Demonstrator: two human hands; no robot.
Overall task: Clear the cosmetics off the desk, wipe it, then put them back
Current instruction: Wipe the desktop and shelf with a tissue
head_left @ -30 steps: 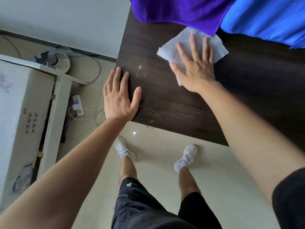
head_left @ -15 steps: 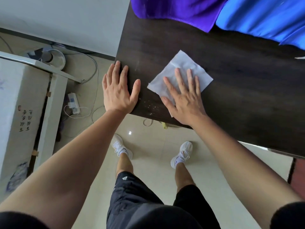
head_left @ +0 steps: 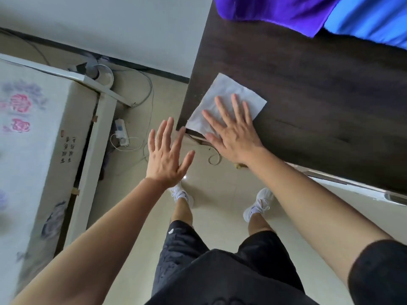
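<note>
- Pressing flat on a white tissue point(head_left: 222, 95), right hand point(head_left: 233, 137) has straight, slightly spread fingers, palm down, nothing pinched
- tissue lies on the dark wood desk point(head_left: 319, 102) at its near left corner, one tip reaching the desk edge
- heel of right hand sits at the front edge of the desk
- left hand point(head_left: 165, 159) held in the air over the floor point(head_left: 220, 205), just beside that desk corner, fingers straight and spread, holding nothing; cannot tell if a fingertip touches the corner
- purple cloth point(head_left: 275, 9) and blue cloth point(head_left: 370, 18) lie at the far side of the desk, well apart from the tissue
- white power strip point(head_left: 121, 134) with cables on the floor, left of the desk
- person stands in white shoes point(head_left: 257, 205) and dark shorts
</note>
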